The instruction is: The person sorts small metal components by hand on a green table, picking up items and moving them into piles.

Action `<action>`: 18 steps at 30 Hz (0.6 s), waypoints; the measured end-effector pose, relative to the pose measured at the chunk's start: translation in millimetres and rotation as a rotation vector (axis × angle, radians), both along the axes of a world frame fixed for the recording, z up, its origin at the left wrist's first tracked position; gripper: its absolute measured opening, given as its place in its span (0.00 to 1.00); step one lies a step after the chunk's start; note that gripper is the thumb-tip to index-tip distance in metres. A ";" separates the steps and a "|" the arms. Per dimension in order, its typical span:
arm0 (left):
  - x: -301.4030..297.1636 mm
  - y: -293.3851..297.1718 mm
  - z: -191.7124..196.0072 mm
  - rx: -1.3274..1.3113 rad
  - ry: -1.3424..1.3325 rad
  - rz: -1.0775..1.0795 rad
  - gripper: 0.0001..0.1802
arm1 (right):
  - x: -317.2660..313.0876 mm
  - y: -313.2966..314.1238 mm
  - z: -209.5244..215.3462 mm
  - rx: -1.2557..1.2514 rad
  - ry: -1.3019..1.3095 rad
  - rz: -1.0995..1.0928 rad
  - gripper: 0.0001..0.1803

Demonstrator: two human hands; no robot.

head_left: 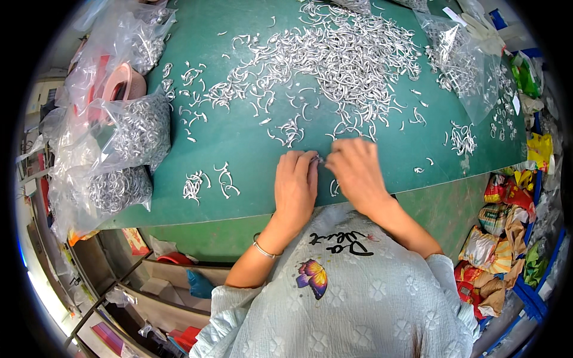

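Both hands are close together at the near edge of the green table. My left hand (pixel 295 185) is closed, its thumb and fingertips pinching a small silver metal piece (pixel 319 159), of which only a bit shows. Right beside it, my right hand (pixel 357 172) is slightly blurred with its fingers curled inward; what lies in its fingertips is hidden. Beyond the hands spreads a large heap of small curved silver metal pieces (pixel 358 65). A few loose curved pieces (pixel 292 130) lie just past my left fingertips, and another curved piece (pixel 334 188) lies under my right hand.
Clear plastic bags of silver pieces (pixel 140 131) crowd the left side, around a pink container (pixel 126 83). Small groups of pieces lie at the left (pixel 194 185) and right (pixel 462 138). Another clear bag (pixel 465 65) rests at the far right. Colourful sacks (pixel 486 247) stand beyond the table's right edge.
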State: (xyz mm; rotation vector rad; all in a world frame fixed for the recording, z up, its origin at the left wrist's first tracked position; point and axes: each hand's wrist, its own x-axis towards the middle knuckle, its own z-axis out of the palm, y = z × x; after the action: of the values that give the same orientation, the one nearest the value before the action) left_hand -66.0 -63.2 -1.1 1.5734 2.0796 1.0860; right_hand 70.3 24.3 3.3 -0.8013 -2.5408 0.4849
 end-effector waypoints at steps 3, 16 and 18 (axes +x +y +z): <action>-1.3 2.6 3.4 -0.012 -0.044 0.025 0.12 | -0.6 2.3 -1.5 -0.056 0.094 0.019 0.10; -3.4 -2.9 4.3 0.018 0.074 -0.039 0.13 | 41.4 41.6 18.8 0.098 -0.012 -0.317 0.06; -6.3 -9.0 6.0 0.011 0.079 -0.010 0.13 | 38.7 34.7 21.1 -0.039 0.045 -0.160 0.06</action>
State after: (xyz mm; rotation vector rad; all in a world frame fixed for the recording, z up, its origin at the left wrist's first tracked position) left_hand -72.3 -72.2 4.9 1.6553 2.1170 1.0492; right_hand 108.9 59.0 24.4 -0.9871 -2.4085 0.4960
